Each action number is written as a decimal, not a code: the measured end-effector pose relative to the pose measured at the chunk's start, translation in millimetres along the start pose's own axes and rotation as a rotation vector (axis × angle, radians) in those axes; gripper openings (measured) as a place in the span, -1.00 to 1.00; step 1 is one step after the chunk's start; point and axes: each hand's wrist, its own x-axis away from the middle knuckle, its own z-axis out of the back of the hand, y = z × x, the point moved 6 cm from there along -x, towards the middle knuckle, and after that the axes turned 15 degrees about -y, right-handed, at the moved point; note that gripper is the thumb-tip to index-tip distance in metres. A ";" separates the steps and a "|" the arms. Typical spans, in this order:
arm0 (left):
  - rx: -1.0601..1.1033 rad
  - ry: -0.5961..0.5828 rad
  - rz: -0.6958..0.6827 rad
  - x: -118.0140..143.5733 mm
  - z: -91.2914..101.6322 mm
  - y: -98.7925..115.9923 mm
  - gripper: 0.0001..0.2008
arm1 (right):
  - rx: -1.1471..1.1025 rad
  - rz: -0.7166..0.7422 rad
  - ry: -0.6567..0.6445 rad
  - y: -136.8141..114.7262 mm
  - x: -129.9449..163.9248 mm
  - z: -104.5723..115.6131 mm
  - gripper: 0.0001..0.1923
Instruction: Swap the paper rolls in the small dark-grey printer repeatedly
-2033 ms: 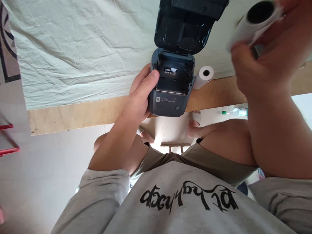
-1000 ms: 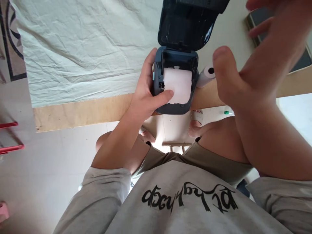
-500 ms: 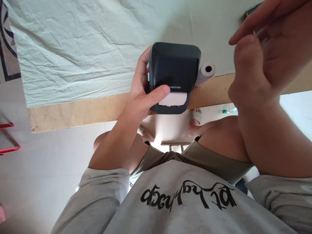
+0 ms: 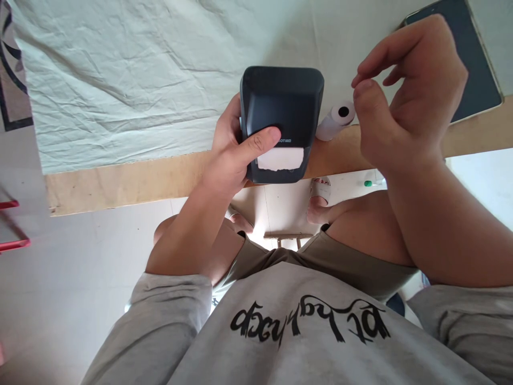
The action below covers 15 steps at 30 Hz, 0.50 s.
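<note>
My left hand [image 4: 236, 147] grips a black label printer [image 4: 282, 101] by its side, with the thumb lying across the front near the lettering. A strip of white paper [image 4: 282, 159] with a ragged edge sticks out of the printer's slot. Right of the printer, a white paper roll [image 4: 334, 122] with a dark core rests at the table's near edge. My right hand [image 4: 404, 96] hovers to the right of that roll, fingers loosely curled and thumb close to the index fingertip. Nothing shows between them.
A wrinkled pale green cloth [image 4: 160, 80] covers the table, leaving a bare wooden edge [image 4: 128, 184] along the front. Behind my right hand lies a dark flat tablet-like device [image 4: 476, 69]. Red bars [image 4: 14, 245] stand at the far left. My legs are below the table edge.
My right hand has moved left and turned toward the printer and roll, uncovering more of the dark flat device. The left hand and printer have shifted slightly left.
</note>
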 end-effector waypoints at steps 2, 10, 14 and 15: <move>-0.002 -0.006 -0.006 0.0 -0.9 1.2 -0.62 | 0.034 0.003 -0.012 -0.4 -0.3 -1.2 -0.86; 0.032 -0.005 -0.055 -1.4 0.0 -3.2 -0.66 | 0.196 0.026 -0.144 -19.7 -0.2 -10.4 -0.76; 0.025 -0.022 -0.059 -0.9 -1.1 -0.7 -0.69 | 0.229 0.023 -0.187 -26.8 0.5 -12.9 -0.71; 0.015 -0.030 -0.064 -0.7 -1.6 0.2 -0.70 | 0.233 0.028 -0.192 -27.8 0.7 -13.2 -0.69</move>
